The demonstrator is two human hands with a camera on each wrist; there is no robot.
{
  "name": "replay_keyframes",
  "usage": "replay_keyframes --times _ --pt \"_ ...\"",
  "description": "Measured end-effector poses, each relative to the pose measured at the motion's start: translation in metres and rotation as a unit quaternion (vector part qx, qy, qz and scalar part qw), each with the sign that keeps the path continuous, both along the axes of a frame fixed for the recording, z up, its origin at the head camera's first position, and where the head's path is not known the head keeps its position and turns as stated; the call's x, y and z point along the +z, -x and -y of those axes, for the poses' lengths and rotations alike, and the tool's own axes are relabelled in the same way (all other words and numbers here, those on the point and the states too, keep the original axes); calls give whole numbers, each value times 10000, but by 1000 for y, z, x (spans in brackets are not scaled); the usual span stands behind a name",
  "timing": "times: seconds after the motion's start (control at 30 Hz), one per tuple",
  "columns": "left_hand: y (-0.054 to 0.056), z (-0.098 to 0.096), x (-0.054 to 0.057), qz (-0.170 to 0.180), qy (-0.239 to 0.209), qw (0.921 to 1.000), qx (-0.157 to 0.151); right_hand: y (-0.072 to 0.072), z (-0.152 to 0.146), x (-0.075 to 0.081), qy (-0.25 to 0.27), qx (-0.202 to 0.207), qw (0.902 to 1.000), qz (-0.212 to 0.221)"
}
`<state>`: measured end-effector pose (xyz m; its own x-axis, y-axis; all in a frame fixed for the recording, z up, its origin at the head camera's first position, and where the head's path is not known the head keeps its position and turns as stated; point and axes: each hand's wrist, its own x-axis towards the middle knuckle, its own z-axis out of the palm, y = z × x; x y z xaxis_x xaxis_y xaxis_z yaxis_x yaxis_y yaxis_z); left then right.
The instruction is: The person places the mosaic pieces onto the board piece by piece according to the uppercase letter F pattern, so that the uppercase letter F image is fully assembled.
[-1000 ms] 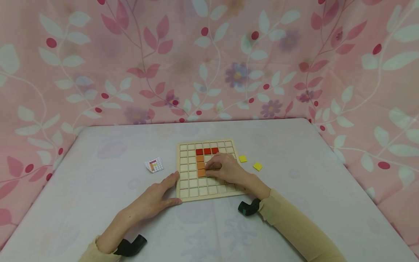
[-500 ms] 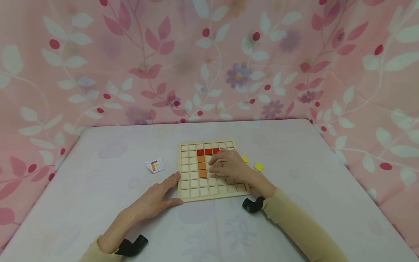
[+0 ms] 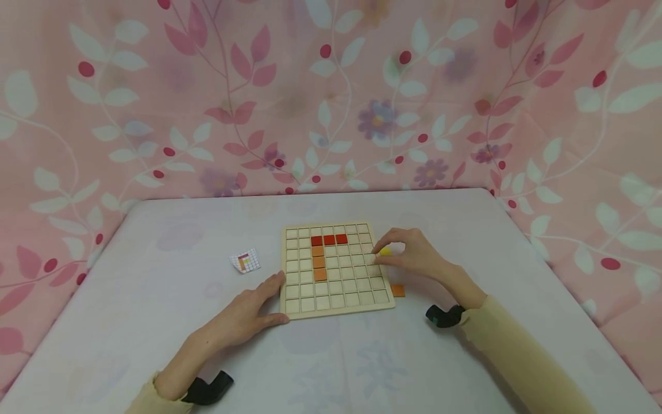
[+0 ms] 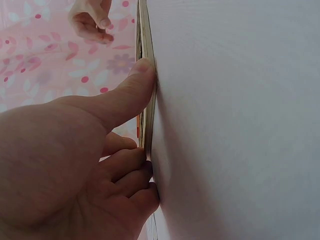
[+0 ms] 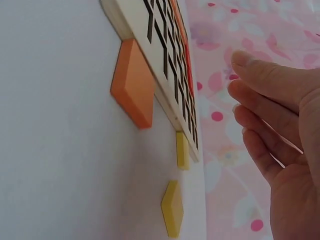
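A wooden grid board (image 3: 338, 313) lies on the table. A row of red tiles (image 3: 329, 240) and a column of orange tiles (image 3: 319, 263) fill some of its cells. My left hand (image 3: 233, 316) rests against the board's left side, its thumb at the near corner and its fingers along the edge. Over the right edge hovers my right hand (image 3: 416, 253), with nothing between thumb and fingers. Beneath it a yellow tile (image 3: 385, 251) shows partly. In the right wrist view, another yellow tile (image 5: 172, 207) lies farther from the board. A loose orange tile (image 3: 397, 291) touches the board's right side.
A small paper card (image 3: 246, 261) printed with a coloured grid pattern lies left of the board. A pale cloth covers the table (image 3: 331, 368), and a pink floral curtain (image 3: 289, 103) hangs behind its far edge.
My right hand has moved right, from over the orange column to the board's right edge, uncovering the grid's right cells and the loose orange tile. The left hand stays in place.
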<state>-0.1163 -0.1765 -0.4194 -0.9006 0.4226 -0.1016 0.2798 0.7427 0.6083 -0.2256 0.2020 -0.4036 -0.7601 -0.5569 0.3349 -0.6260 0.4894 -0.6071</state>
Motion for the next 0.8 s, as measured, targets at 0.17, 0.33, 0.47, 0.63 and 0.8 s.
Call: replay_keyframes --times 0.17,0.33,0.47,0.63,0.8 --pt "0 1 -1 0 7 10000 3 -3 -23 -4 -51 -166 9998 -28" --pt "1 1 -3 28 28 10000 21 -6 -41 -8 -50 -325 9993 203" --pt "1 1 -5 48 26 10000 31 -8 -49 -12 20 -213 9991 366" --pt "1 1 -4 104 42 9999 69 -6 -51 -18 -182 -105 9981 581" --pt "2 0 -3 53 23 10000 35 -4 -54 -23 -381 -28 9964 752"
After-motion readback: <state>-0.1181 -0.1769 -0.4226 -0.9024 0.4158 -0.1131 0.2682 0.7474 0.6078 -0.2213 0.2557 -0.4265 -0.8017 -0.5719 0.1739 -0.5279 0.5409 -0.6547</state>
